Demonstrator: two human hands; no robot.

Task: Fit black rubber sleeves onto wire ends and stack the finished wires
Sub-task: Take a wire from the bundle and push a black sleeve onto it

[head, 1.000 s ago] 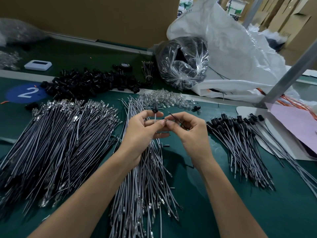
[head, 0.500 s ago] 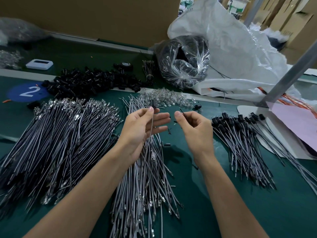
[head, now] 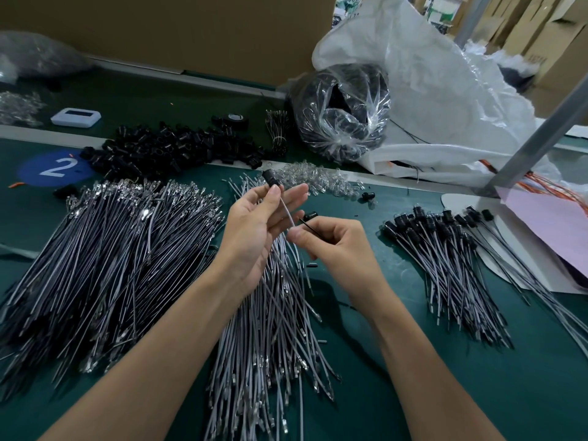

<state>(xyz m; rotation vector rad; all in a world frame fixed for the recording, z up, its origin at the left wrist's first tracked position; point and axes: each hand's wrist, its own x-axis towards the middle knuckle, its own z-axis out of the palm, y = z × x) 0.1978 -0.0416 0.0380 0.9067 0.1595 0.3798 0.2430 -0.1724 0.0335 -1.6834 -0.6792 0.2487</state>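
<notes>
My left hand point(head: 257, 230) pinches a grey wire point(head: 285, 211) between thumb and fingers; a black rubber sleeve point(head: 270, 179) sits on the wire's upper end above my thumb. My right hand point(head: 334, 246) is curled and pinches a thin black sleeve piece point(head: 310, 226) close to the wire's lower part. Under both hands lies a heap of bare grey wires point(head: 273, 329). A bigger pile of wires point(head: 105, 249) fills the left. Finished wires with black sleeves point(head: 445, 249) are stacked to the right. Loose black sleeves point(head: 171, 148) lie heaped at the back.
Clear small parts point(head: 315, 178) lie behind my hands. A plastic bag of black parts point(head: 342, 113) and a white sack point(head: 445, 90) stand at the back right. A metal post point(head: 534, 135) slants at right, above pink paper point(head: 547, 230). A blue "2" label point(head: 54, 168) marks the green belt.
My left hand has raised the wire, so the sleeve now shows above the thumb. My right hand has dropped lower, curled tighter, and come back against the left one.
</notes>
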